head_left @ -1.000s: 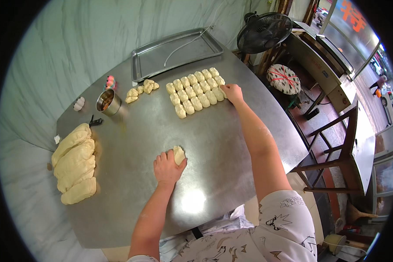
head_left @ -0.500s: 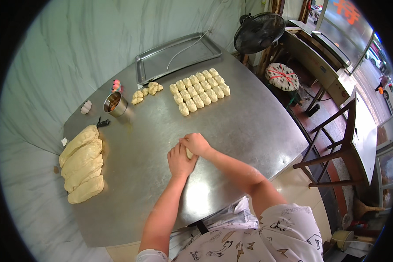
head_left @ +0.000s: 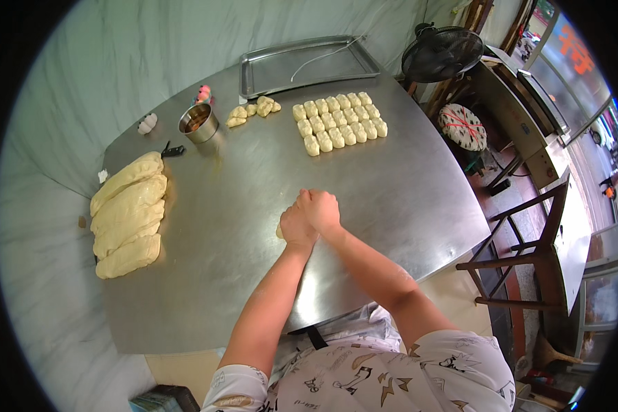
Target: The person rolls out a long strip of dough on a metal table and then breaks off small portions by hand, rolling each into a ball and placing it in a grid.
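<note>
Both my hands are together on the metal table (head_left: 206,288), pressing on a small piece of dough (head_left: 279,232). Only a pale edge of it shows, at the left side of my left hand (head_left: 296,225). My right hand (head_left: 323,208) lies across the left one, its fingers closed and overlapping the left fingers. Beyond them stand several small dough pieces (head_left: 341,122) in three neat rows. To their left sits a loose cluster of dough lumps (head_left: 237,116). Thick, long dough rolls (head_left: 129,213) lie side by side at the table's left.
A metal cup (head_left: 200,124) with brownish contents stands behind the rolls, near a black-handled tool (head_left: 174,150). Small toy-like objects sit by the wall. A shallow metal tray (head_left: 309,66) lies at the back. Right of the table are a black fan (head_left: 443,54), a round stool (head_left: 462,127) and a wooden chair (head_left: 529,257).
The view has shifted, moving the table's contents upward in the picture. My hands overlap more tightly; the dough that showed between them now peeks out left of my left hand.
</note>
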A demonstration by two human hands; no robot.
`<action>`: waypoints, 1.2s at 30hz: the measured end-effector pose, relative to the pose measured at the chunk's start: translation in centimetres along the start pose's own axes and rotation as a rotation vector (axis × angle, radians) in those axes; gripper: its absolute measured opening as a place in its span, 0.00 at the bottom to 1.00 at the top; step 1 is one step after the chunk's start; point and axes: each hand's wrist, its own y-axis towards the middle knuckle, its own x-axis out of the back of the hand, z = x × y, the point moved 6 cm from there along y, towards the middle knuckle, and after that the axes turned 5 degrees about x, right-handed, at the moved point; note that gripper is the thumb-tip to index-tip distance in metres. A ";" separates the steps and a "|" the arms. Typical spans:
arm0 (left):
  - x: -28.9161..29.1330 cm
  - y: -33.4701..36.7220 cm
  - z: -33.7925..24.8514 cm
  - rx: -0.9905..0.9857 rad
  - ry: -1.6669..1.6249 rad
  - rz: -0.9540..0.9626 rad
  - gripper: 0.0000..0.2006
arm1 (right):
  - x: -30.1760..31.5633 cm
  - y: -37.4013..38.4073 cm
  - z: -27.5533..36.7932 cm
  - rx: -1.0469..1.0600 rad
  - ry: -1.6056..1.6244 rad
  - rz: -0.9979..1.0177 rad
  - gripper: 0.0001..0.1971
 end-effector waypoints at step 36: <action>1.7 -1.2 3.2 -0.149 -0.045 -0.110 0.29 | 2.2 14.2 -5.2 0.108 -0.098 -0.086 0.23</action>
